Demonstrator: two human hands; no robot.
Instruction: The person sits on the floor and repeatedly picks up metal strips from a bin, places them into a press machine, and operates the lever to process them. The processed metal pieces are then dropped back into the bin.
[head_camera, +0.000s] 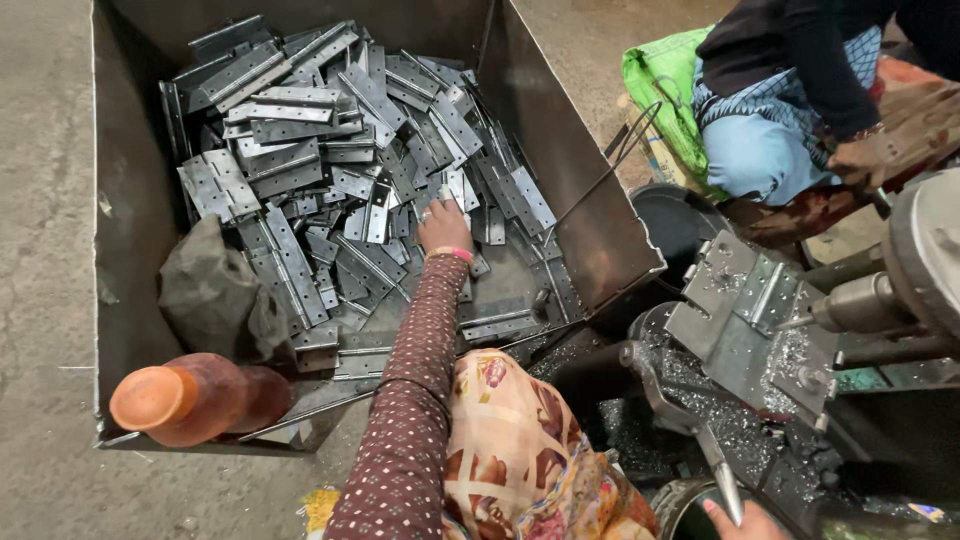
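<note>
My left hand (445, 226), in a dotted maroon sleeve with a pink bangle, reaches into a large steel bin (590, 200). Its fingers curl over one grey metal hinge plate (452, 192) on top of the heap of hinges (340, 150). My right hand (748, 522) shows only partly at the bottom edge. It is closed around the end of a grey lever handle (700, 440) of the drilling machine. A steel jig plate (745, 320) covered in metal shavings sits in front of the drill spindle (855, 305).
An orange bottle (190, 400) lies in the bin's near left corner beside a dark rag (215, 295). Another person (790, 100) in blue and dark clothing sits at the upper right by a green bag (662, 85). A black round tub (675, 225) stands behind the jig.
</note>
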